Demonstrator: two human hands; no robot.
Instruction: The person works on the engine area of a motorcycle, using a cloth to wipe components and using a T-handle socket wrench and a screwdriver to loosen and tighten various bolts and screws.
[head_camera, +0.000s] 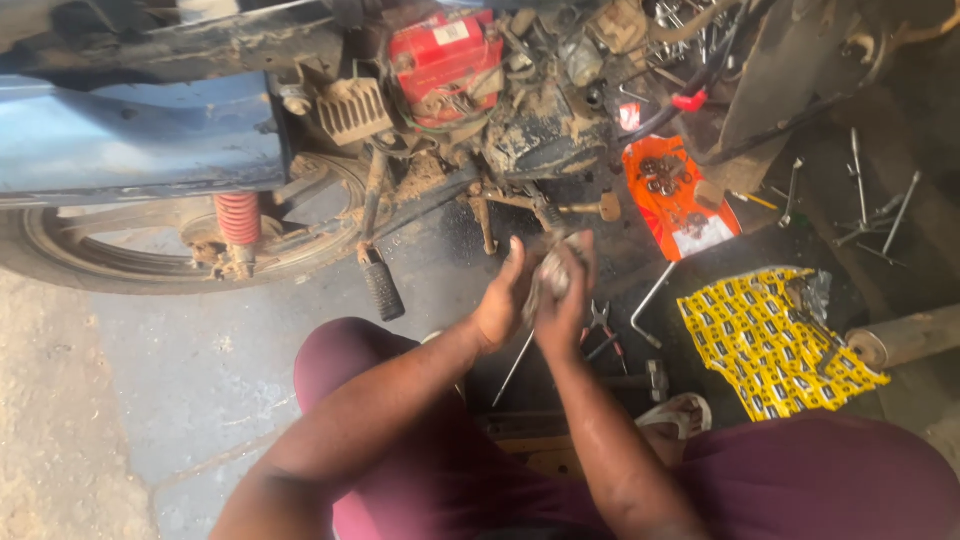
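Note:
Both my hands meet in front of me, just below the motorcycle's muddy engine (545, 135). My right hand (565, 310) grips a small, dirty grey metal part (553, 272), fingers curled round it. My left hand (502, 305) presses flat against the same part from the left, thumb up. The part's exact shape is blurred and partly hidden by my fingers.
A motorcycle lies across the top: blue body (130, 135), rear wheel (150, 255), red spring (238, 215), red battery (440, 60), footpeg (382, 285). An orange tray of small parts (680, 205), a yellow patterned cloth (765, 335), pliers (603, 325), a hammer (650, 378) and scattered wrenches (870, 215) lie right.

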